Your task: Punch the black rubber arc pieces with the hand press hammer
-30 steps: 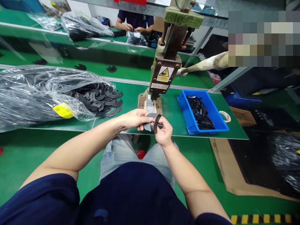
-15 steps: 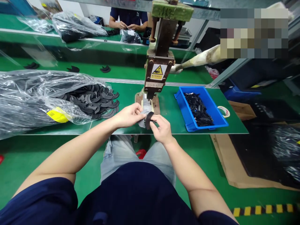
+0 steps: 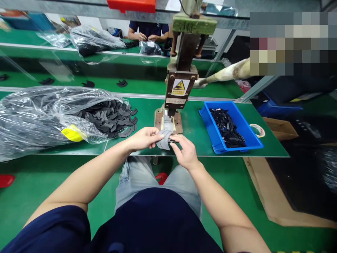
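Observation:
In front of the hand press (image 3: 179,84), a curved grey piece (image 3: 164,141) is held between my two hands near the bench's front edge. My left hand (image 3: 146,138) pinches its left side between thumb and fingers. At its right side my right hand (image 3: 184,149) is closed, with a small dark part showing at the fingertips; its kind I cannot make out. The press base (image 3: 158,121) stands just beyond my fingers, with a pale fixture (image 3: 168,123) under the ram.
Left, a clear plastic bag (image 3: 39,119) spills dark curved pieces (image 3: 113,117). Right, a blue bin (image 3: 246,135) holds small black parts, beside a tape roll (image 3: 259,130). The press lever (image 3: 226,73) reaches out to the right. Across the bench, a person's hands (image 3: 147,37) work.
The curved piece has turned from its dark, edge-on side to a broader grey face. Both hands still hold it. The view has shifted slightly, so the bench appears lower.

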### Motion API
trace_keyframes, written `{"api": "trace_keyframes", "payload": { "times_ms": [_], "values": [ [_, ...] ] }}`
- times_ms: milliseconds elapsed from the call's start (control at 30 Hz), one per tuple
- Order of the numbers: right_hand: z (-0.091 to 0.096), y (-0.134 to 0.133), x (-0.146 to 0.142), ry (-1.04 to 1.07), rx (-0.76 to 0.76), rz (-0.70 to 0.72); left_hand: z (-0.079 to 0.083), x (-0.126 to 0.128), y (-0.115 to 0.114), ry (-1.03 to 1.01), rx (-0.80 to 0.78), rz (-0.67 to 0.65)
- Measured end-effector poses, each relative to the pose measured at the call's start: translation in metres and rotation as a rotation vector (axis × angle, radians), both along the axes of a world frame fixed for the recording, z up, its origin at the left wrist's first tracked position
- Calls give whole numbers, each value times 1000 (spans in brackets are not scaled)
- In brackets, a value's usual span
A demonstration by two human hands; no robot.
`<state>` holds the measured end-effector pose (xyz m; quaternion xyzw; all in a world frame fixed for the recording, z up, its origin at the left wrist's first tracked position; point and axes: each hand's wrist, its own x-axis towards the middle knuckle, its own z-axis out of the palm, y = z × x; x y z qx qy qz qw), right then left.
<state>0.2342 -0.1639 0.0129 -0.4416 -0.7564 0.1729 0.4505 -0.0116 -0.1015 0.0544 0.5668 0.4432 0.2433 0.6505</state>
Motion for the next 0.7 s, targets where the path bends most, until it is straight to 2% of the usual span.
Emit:
{"api": "trace_keyframes", "payload": {
  "times_ms": [33, 100, 200, 300, 400, 467, 567, 700],
  "values": [
    [-1, -2, 5, 2, -9, -12, -6, -7, 6, -19, 0, 66],
    [-4, -6, 16, 13, -17, -51, -19, -20, 25, -64, -5, 292],
    [-8, -17, 29, 31, -16, -102, -36, -34, 70, -80, -101, 585],
    [-9, -27, 33, 18, -14, -105, -38, -33, 128, -48, -174, 675],
    [-4, -33, 31, -3, -3, -102, -27, -20, 182, -79, -131, 696],
    [2, -34, 33, -14, 3, -111, -20, -9, 206, -117, -94, 698],
    [10, -33, 51, -49, 13, -140, -24, 4, 215, -113, -82, 684],
    [21, -14, 117, -132, 32, -273, -49, 10, 186, -56, -52, 676]
  ]
}}
